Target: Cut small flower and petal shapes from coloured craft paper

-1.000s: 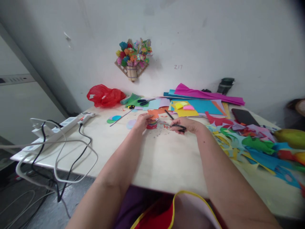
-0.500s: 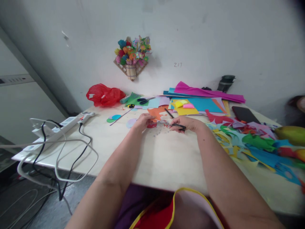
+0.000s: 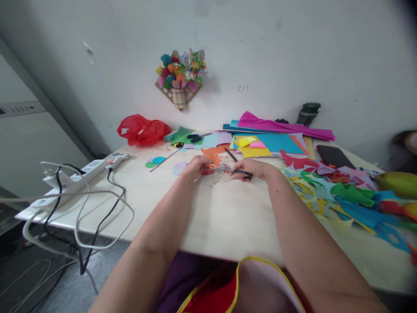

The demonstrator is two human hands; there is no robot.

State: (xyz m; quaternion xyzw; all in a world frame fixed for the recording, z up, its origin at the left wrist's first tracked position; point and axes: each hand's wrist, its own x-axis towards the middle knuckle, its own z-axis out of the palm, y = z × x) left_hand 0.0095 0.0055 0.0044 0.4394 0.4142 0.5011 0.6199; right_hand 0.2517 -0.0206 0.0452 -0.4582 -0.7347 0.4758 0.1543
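My right hand (image 3: pixel 252 168) grips black-handled scissors (image 3: pixel 232 171), blades pointing left toward my left hand. My left hand (image 3: pixel 194 165) pinches a small red paper piece (image 3: pixel 207 172) at the blade tips, just above the pale table (image 3: pixel 221 217). Tiny red snippings lie on the table under the scissors. An orange paper cutout (image 3: pixel 213 152) and a thin black stick (image 3: pixel 230 154) lie just beyond my hands.
Coloured paper sheets (image 3: pixel 276 141) and scraps (image 3: pixel 352 195) cover the right side, with a black phone (image 3: pixel 332 156). A second pair of scissors (image 3: pixel 197 138), a red plastic bag (image 3: pixel 141 129), paper circles (image 3: pixel 155 162), a power strip (image 3: pixel 81 174) with cables stand left. A paper-flower ornament (image 3: pixel 180 76) hangs on the wall.
The hands have stayed together at the same spot; the scissors and the red piece shifted only slightly. The view tilted a little.
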